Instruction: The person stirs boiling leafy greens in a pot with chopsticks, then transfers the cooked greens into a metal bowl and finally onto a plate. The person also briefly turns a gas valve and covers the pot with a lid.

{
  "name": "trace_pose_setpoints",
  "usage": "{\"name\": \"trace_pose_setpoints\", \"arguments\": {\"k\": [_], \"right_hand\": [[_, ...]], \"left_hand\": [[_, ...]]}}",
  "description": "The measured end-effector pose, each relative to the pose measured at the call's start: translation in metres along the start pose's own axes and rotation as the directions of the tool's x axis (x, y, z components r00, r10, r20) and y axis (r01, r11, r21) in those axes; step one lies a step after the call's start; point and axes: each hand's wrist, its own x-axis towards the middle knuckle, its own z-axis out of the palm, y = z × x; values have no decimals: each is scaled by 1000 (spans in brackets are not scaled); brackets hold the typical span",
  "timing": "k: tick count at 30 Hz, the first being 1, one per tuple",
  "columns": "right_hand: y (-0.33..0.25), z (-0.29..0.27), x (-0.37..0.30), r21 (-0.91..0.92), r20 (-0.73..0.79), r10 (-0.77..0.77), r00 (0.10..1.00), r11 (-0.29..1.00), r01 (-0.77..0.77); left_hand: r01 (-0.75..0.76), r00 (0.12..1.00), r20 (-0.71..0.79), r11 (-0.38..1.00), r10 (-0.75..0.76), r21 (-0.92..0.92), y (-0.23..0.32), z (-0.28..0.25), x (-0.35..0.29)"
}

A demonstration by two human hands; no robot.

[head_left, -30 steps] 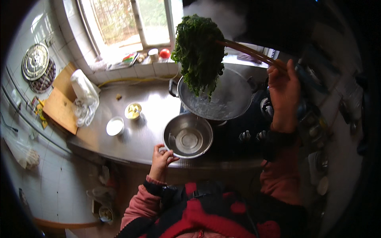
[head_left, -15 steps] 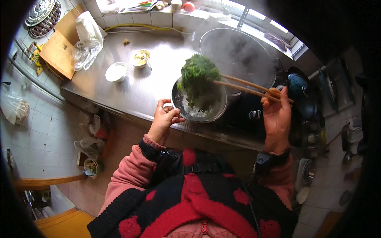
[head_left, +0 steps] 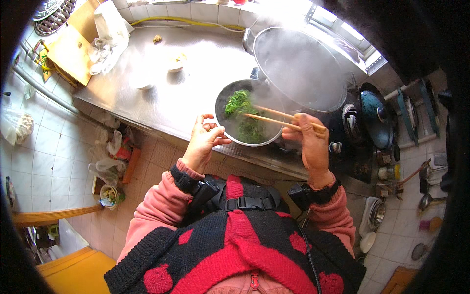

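A round metal bowl (head_left: 223,98) is at the near edge of the steel counter, with steam over it. My left hand (head_left: 199,143) pinches its left rim between thumb and fingers. Dark green cooked leafy vegetables (head_left: 238,102) lie in the bowl, one clump brighter at the left and more below it in the haze. Long wooden chopsticks (head_left: 274,112) are gripped in my right hand (head_left: 313,147), to the right of the bowl. Their tips reach in among the greens. Whether they pinch any leaves is hard to make out.
A big steaming pot (head_left: 303,68) stands behind and right of the bowl. Farther right is a dark wok lid (head_left: 377,115). On the glaring steel counter (head_left: 115,110) are a small bowl (head_left: 176,63), cutting boards (head_left: 68,54) and a white roll (head_left: 110,24).
The clump of greens, held up above the bowl before, is now down inside it. My right hand with the chopsticks has moved left and lower. My left hand stays on the rim.
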Motion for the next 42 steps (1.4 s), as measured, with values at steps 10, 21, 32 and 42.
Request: {"name": "trace_pose_setpoints", "arguments": {"k": [10, 21, 32, 42], "right_hand": [[-44, -4, -20, -304, 140, -244, 960, 912, 276], [-3, -9, -13, -425, 287, -254, 924, 830, 360], [-6, 2, -18, -433, 344, -147, 927, 852, 296], [-3, -12, -9, -267, 188, -209, 960, 930, 254]], "left_hand": [[0, 1000, -13, 1000, 0, -12, -2, 0, 0], [5, 1000, -6, 1000, -5, -8, -1, 1, 0], [44, 999, -29, 999, -43, 16, 0, 0, 3], [43, 999, -27, 999, -44, -26, -1, 0, 2]]}}
